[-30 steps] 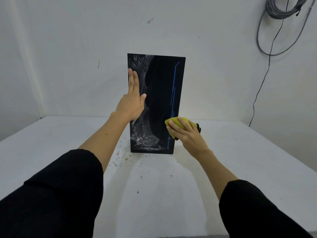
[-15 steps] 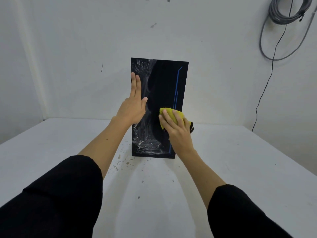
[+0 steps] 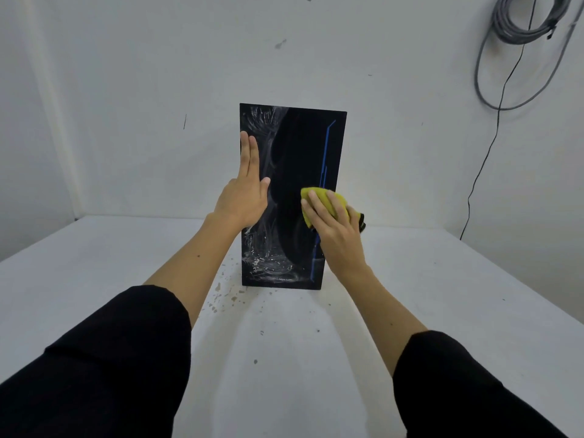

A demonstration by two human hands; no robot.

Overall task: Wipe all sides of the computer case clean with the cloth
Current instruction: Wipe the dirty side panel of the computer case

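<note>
A black computer case (image 3: 300, 147) stands upright on the white table (image 3: 426, 311), its glossy front with a thin blue line facing me. White smears cover the front's left half and bottom. My left hand (image 3: 246, 194) rests flat against the case's left edge, fingers straight and pointing up. A yellow cloth (image 3: 328, 197) with a black edge lies against the lower right of the front. My right hand (image 3: 331, 229) presses it there with fingers spread over it. The case's other sides are hidden.
Brown specks (image 3: 224, 298) dot the table in front of the case at the left. A coil of grey cable (image 3: 518, 23) hangs on the wall at the top right, with a thin black wire (image 3: 483, 165) running down. White walls stand close behind the case.
My right hand has slid the cloth up and to the left across the case's front, from its right edge. My left hand has stayed flat on the left edge.
</note>
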